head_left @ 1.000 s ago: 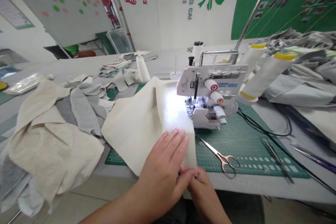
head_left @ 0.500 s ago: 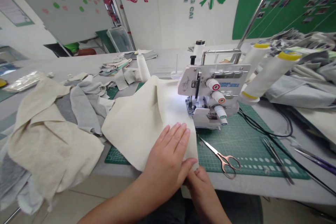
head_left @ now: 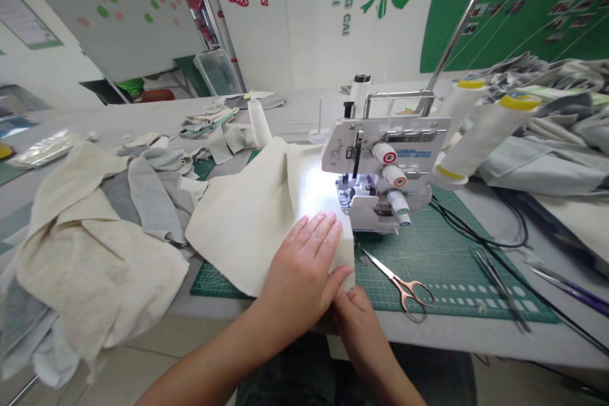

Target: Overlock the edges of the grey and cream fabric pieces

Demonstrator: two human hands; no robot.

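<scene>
Almost flat, left hand (head_left: 301, 265) atop cream fabric (head_left: 240, 222).

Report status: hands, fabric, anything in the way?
Left hand flat on cream fabric. Right hand at its near edge, grip unclear. Fabric at sewing machine. Scissors nearby, clear of fabric.
</scene>
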